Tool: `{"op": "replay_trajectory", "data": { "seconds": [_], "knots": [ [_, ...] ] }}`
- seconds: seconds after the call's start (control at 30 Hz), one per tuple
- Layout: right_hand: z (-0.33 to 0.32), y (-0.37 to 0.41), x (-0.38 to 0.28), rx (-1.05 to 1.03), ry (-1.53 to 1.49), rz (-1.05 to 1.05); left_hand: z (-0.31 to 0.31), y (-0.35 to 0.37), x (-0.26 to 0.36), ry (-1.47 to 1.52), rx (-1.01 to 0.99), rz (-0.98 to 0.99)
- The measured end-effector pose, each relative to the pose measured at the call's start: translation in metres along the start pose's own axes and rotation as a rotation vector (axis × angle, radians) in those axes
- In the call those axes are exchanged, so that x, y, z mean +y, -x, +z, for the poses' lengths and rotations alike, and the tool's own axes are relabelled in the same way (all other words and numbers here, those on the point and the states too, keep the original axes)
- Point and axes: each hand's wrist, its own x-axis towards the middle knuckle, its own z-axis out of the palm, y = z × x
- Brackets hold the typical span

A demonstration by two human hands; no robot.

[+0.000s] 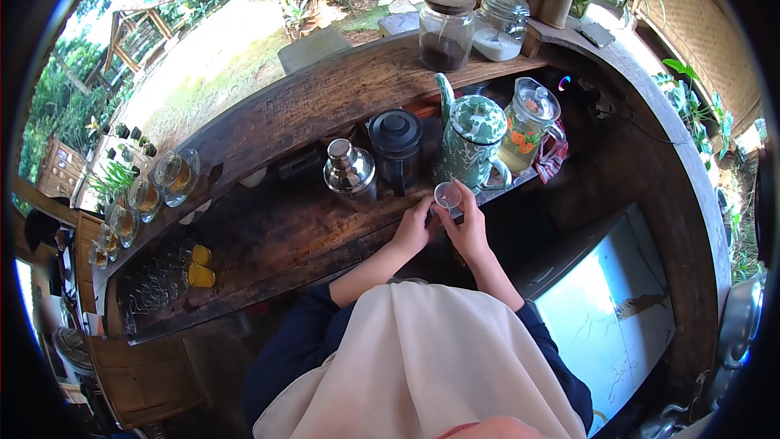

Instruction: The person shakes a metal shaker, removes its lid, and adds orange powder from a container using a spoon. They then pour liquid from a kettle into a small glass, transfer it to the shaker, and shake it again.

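At the counter's near edge, my right hand has its thumb and fingers closed around a small clear cup. My left hand is closed too, its fingertips against the cup's lower left side. The cup's base is hidden by the fingers. Just beyond my hands stand a green-and-white speckled enamel pot with a long spout, a black French press and a silver cocktail shaker. Right of the pot is a lidded glass pitcher with an orange flower pattern.
Two glass jars, one with dark powder and one with white grains, stand on the raised wooden ledge. Several glass cups of brown drink line its left end. Yellow cups and clear glasses sit on the lower counter.
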Motion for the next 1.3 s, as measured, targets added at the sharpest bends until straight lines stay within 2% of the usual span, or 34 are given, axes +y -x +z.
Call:
{"op": "replay_trajectory", "data": {
  "seconds": [0.17, 0.27, 0.37, 0.43, 0.47, 0.5, 0.53, 0.57, 0.6, 0.67, 0.83, 0.9, 1.07, 1.23, 1.3],
  "knots": [
    [-0.023, -0.007, -0.011, -0.075, 0.055, -0.099, 0.004, 0.001, -0.007, -0.022, 0.010, 0.030],
    [-0.041, -0.007, -0.024, -0.077, -0.104, -0.098, 0.003, 0.000, 0.000, -0.066, 0.017, 0.018],
    [-0.060, -0.010, -0.034, 0.170, -0.314, -0.224, 0.005, 0.000, -0.003, -0.059, 0.033, 0.042],
    [-0.075, -0.017, -0.025, 0.336, -0.305, -0.288, 0.004, -0.002, 0.000, -0.051, 0.051, 0.068],
    [-0.079, -0.023, -0.022, 0.422, -0.388, -0.277, 0.003, -0.003, 0.003, -0.037, 0.026, -0.015],
    [-0.085, -0.029, -0.016, 0.466, -0.347, -0.229, 0.002, -0.003, 0.005, -0.023, 0.001, -0.097],
    [-0.088, -0.036, -0.010, 0.499, -0.368, -0.142, 0.002, -0.004, 0.003, -0.023, 0.000, -0.094],
    [-0.090, -0.042, -0.002, 0.532, -0.389, -0.056, 0.004, -0.005, 0.000, -0.019, 0.040, -0.013],
    [-0.090, -0.049, 0.006, 0.533, -0.387, -0.060, 0.005, -0.006, -0.002, -0.015, 0.080, 0.068],
    [-0.090, -0.059, 0.028, 0.535, -0.270, 0.072, 0.005, -0.006, -0.003, -0.016, 0.076, 0.082],
    [-0.084, -0.076, 0.074, 0.447, -0.157, 0.098, 0.003, -0.008, 0.001, -0.019, 0.062, 0.086],
    [-0.082, -0.082, 0.084, 0.432, -0.026, 0.102, 0.004, -0.008, -0.001, 0.001, 0.049, 0.062],
    [-0.089, -0.100, 0.101, 0.438, -0.171, 0.125, 0.003, -0.008, -0.001, -0.010, 0.043, 0.070],
    [-0.104, -0.119, 0.101, 0.454, -0.471, 0.385, 0.003, -0.008, -0.001, -0.001, 0.041, 0.063],
    [-0.109, -0.126, 0.111, 0.432, -0.505, 0.380, 0.003, -0.008, -0.001, -0.002, 0.031, 0.052]
  ]
}}
